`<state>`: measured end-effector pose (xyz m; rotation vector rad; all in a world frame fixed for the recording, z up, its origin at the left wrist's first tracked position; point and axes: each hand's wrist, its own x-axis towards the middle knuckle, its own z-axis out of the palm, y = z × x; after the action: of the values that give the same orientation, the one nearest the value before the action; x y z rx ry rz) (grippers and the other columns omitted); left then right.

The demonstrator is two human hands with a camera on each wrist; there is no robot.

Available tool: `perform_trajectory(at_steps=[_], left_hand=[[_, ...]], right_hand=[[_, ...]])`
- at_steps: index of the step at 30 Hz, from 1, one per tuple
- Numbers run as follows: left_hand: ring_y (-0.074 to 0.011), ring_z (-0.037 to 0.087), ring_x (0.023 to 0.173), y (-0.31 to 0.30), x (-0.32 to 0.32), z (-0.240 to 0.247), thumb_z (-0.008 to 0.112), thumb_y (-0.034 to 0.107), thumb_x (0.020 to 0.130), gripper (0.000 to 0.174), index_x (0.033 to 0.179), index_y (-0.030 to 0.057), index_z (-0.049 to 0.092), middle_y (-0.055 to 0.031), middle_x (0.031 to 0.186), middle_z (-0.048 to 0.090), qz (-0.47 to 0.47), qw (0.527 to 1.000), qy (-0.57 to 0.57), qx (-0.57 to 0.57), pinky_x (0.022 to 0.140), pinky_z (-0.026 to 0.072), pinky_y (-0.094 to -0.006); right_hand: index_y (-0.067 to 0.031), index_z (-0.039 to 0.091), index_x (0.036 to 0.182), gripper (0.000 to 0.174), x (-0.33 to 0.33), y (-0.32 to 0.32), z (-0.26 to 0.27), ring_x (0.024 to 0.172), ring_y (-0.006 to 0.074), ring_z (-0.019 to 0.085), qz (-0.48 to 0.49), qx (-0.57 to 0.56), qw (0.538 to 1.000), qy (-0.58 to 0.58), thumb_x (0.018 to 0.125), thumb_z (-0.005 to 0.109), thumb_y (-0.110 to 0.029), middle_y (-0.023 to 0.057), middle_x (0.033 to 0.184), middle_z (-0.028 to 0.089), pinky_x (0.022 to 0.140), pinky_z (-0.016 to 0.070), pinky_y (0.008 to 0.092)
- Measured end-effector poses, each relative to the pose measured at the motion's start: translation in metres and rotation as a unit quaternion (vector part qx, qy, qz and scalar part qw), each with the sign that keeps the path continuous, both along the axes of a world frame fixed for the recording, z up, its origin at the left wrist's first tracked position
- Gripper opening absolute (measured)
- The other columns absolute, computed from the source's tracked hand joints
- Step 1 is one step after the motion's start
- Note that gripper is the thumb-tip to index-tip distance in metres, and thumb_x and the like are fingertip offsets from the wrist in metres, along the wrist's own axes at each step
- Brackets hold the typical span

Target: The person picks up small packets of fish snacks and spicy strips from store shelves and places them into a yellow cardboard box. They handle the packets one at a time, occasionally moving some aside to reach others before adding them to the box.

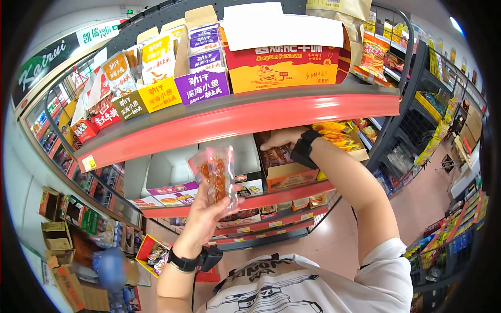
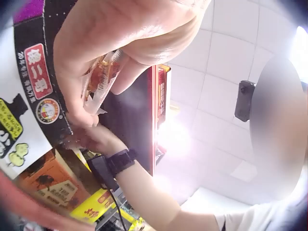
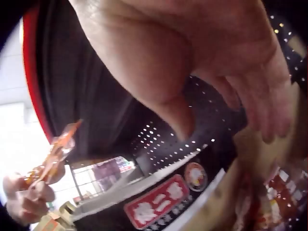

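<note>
Clear plastic snack packets (image 1: 221, 169) with reddish-brown food inside stand upright in my left hand (image 1: 204, 214), pinched between thumb and fingers in front of the lower shelf. In the left wrist view the fingers are curled round a packet (image 2: 102, 77). My right hand (image 1: 282, 137) reaches under the upper shelf into an open brown cardboard box (image 1: 293, 180). The right wrist view shows its fingers (image 3: 276, 108) extended and spread over shiny red-and-clear packets (image 3: 283, 197) inside that box, with nothing between thumb and fingers.
A black-and-white box (image 1: 245, 156) and a white box (image 1: 175, 169) stand left of the brown box. Yellow packets (image 1: 336, 136) lie to its right. Close above the right hand runs the upper shelf's red edge (image 1: 245, 120), with several snack boxes over it. A patterned white shirt (image 1: 276, 287) shows below.
</note>
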<state>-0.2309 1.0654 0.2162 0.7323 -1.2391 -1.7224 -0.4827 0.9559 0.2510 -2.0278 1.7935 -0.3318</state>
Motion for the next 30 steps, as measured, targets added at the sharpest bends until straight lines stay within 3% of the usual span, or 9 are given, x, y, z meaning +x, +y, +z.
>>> perform_trajectory(at_steps=[1, 3, 4, 30], left_hand=[[-0.0272, 0.057, 0.093, 0.003, 0.003, -0.003, 0.052, 0.004, 0.081, 0.057, 0.130, 0.0097, 0.022, -0.0188, 0.114, 0.050, -0.003, 1.000, -0.003, 0.012, 0.076, 0.0489, -0.0355], [-0.0273, 0.057, 0.093, 0.007, 0.008, -0.008, 0.052, 0.004, 0.081, 0.057, 0.130, 0.0097, 0.022, -0.0188, 0.114, 0.050, 0.000, 1.000, -0.002, 0.016, 0.077, 0.0489, -0.0356], [-0.0274, 0.057, 0.093, 0.009, 0.010, -0.011, 0.052, 0.004, 0.081, 0.057, 0.130, 0.0097, 0.022, -0.0187, 0.113, 0.050, 0.002, 1.000, 0.001, 0.019, 0.077, 0.0489, -0.0358], [-0.0239, 0.057, 0.092, 0.021, 0.028, -0.040, 0.055, 0.006, 0.080, 0.059, 0.130, 0.0112, 0.024, -0.0161, 0.113, 0.050, 0.039, 0.998, -0.019, 0.039, 0.078, 0.0477, -0.0344]], right_hand=[[-0.0049, 0.049, 0.116, 0.063, 0.003, -0.007, -0.005, 0.110, 0.0303, 0.045, 0.001, -0.001, 1.000, -0.001, 0.066, 0.069, -0.037, 0.0172, 0.116, 0.050, 0.090, 0.0366, 0.0372], [0.0020, 0.057, 0.100, 0.056, 0.003, -0.036, -0.035, 0.080, 0.0259, 0.058, -0.016, 0.080, 0.993, 0.084, 0.062, 0.073, -0.036, 0.0158, 0.090, 0.059, 0.069, 0.0460, 0.0340], [0.0020, 0.061, 0.089, 0.049, 0.003, -0.040, -0.044, 0.079, 0.0256, 0.057, 0.023, 0.017, 0.996, 0.087, 0.061, 0.073, -0.036, 0.0173, 0.083, 0.061, 0.071, 0.0457, 0.0334], [0.0010, 0.056, 0.099, 0.040, 0.012, -0.037, -0.023, 0.101, 0.0244, 0.050, -0.029, 0.060, 0.982, 0.175, 0.073, 0.065, -0.028, 0.0137, 0.107, 0.054, 0.084, 0.0415, 0.0373]])
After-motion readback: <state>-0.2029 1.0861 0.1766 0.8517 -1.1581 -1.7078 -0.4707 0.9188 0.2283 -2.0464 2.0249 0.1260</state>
